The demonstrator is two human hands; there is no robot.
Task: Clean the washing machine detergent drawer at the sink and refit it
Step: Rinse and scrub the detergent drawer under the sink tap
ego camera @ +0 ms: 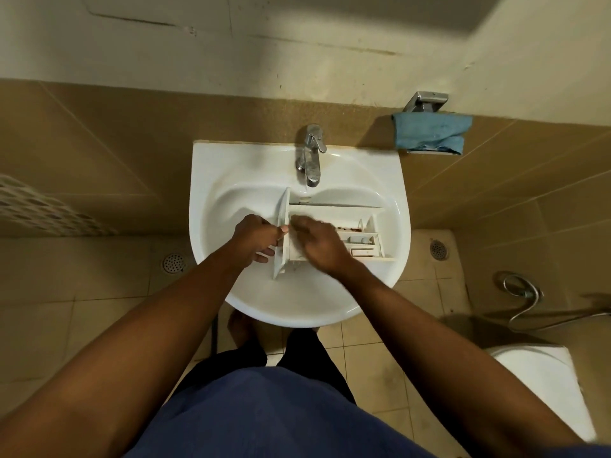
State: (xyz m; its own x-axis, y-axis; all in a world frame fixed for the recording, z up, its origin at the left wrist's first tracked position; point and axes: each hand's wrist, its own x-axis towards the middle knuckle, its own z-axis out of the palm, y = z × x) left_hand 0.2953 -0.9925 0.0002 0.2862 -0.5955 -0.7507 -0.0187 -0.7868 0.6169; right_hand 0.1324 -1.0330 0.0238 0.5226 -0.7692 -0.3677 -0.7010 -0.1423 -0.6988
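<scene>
The drawer [334, 211] lies across the sink [215, 166] from the bowl's middle to its right rim, its front panel upright at the middle, with the left hand [254, 239] gripping that panel and the right hand [319, 242] over the compartments. The tap [310, 157] overhangs the sink's back, above the drawer's far wall. The bowl's left and front parts are open.

cloth: blue [431, 132], crumpled, draped on a metal wall bracket [426, 101], upper right
floor drains: two round grilles, one left [174, 262], one right [439, 249]
hose: chrome [525, 292], looped over the floor tiles, right
toilet: white [542, 375], lower right, partly cut off
basket: white, perforated [33, 206], left edge
wall: cream plaster [297, 44], cracked, above tan tiles
</scene>
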